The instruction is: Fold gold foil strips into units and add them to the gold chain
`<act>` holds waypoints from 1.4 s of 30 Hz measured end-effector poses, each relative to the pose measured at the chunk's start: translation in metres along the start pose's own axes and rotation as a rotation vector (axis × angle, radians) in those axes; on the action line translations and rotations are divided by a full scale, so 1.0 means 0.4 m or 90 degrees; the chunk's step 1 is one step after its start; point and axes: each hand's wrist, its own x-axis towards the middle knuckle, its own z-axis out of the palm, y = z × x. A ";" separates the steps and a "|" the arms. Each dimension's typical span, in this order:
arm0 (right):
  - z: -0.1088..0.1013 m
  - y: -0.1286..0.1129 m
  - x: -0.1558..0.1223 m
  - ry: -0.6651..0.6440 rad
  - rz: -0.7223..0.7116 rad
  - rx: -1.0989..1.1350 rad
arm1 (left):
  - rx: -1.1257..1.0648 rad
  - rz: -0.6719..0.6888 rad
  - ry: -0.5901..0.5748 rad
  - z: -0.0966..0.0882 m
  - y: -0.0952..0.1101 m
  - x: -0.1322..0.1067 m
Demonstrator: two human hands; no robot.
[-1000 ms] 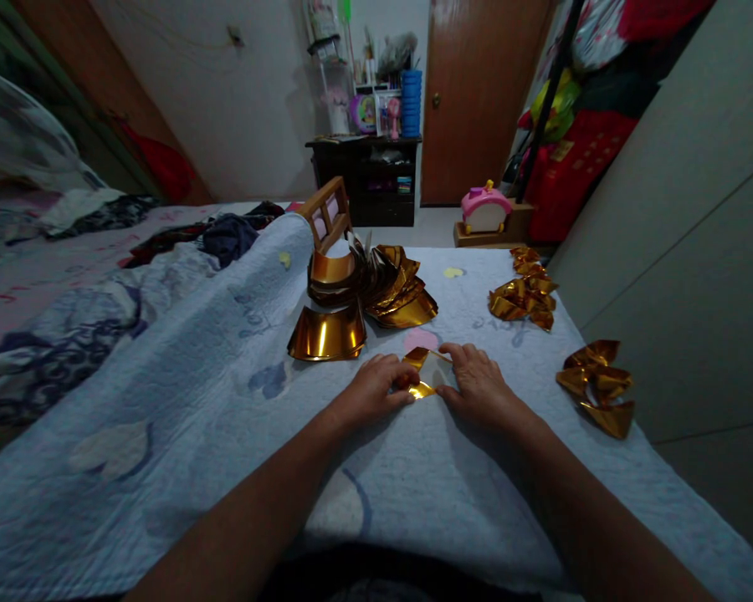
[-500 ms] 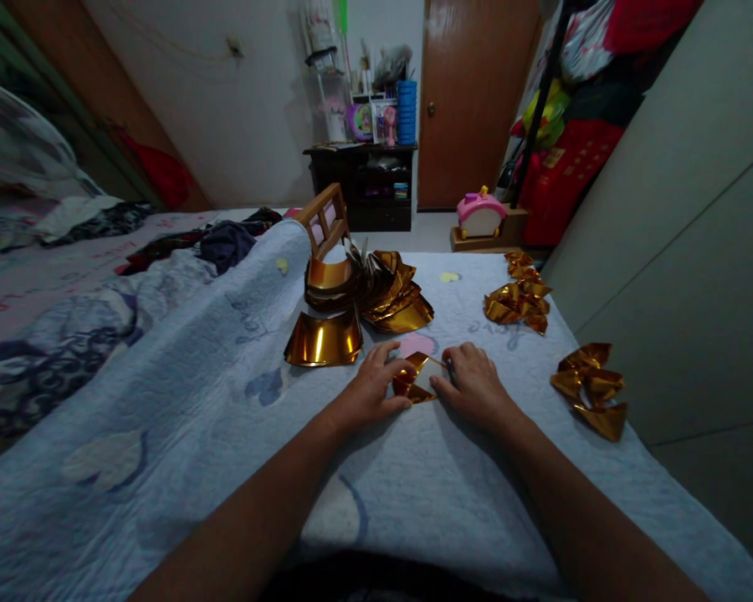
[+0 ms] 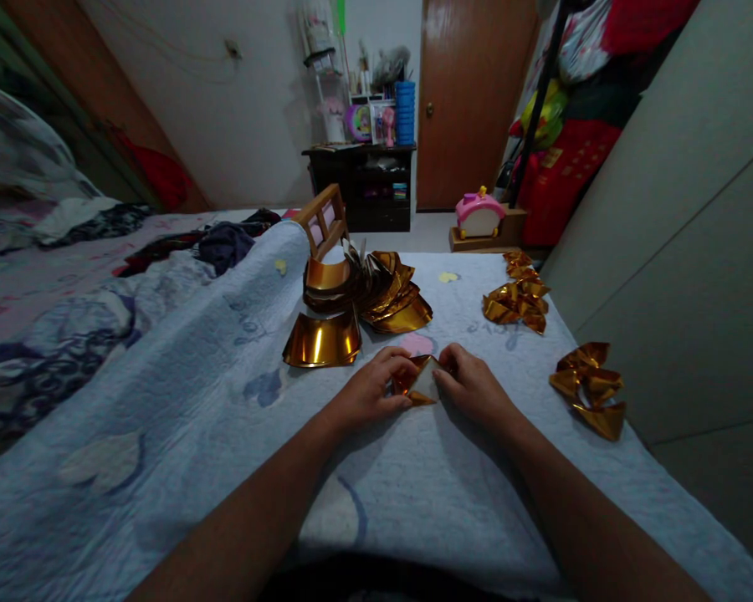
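Between my hands, on the blue quilted cover (image 3: 389,485), lies a sheet of gold foil paper (image 3: 424,386), partly folded, with its pale inner side showing. My left hand (image 3: 380,385) grips its left part, fingers over the top and thumb low at the near edge. At the right edge my right hand (image 3: 468,378) pinches the paper between thumb and fingers. Beyond my left hand sits a fanned stack of curved gold foil sheets (image 3: 323,339). Off to the right rest several folded gold foil pieces (image 3: 593,389), with a further group of folded pieces (image 3: 518,299) behind them.
A small wooden chair (image 3: 323,219) stands against the far edge of the covered surface. Rumpled bedding (image 3: 100,293) lies on the left. A pale cabinet (image 3: 683,276) borders the right side. A pink toy (image 3: 478,216) and a dark shelf (image 3: 364,188) are at the back.
My right hand has moved slightly inward. The right side of the foil paper has folded further, and less of its pale side shows. The stacks and folded pieces stay in place.
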 end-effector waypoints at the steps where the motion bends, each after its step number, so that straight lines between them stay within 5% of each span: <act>1: -0.001 -0.004 0.000 -0.002 0.010 0.049 | -0.022 -0.006 0.011 0.000 0.002 0.000; 10: -0.016 -0.026 -0.001 -0.029 0.090 0.331 | -0.357 -0.206 0.132 0.026 -0.011 0.004; 16: -0.029 -0.033 0.000 -0.053 0.096 0.427 | -0.539 -0.197 0.067 0.023 -0.007 0.006; 20: -0.036 -0.042 -0.003 -0.057 0.132 0.446 | -0.540 -0.196 -0.013 0.024 -0.014 0.000; 25: -0.039 -0.040 -0.005 -0.180 0.130 0.471 | -0.503 -0.189 -0.064 0.024 -0.029 -0.008; 28: -0.041 -0.037 -0.006 -0.215 0.125 0.470 | -0.523 -0.188 -0.035 0.020 -0.028 -0.006; 35: -0.027 -0.034 -0.009 -0.258 0.115 0.514 | -0.512 -0.217 0.180 0.017 0.000 0.007; 42: -0.005 -0.031 -0.009 -0.237 0.062 0.507 | -0.486 -0.218 0.138 0.021 0.011 0.009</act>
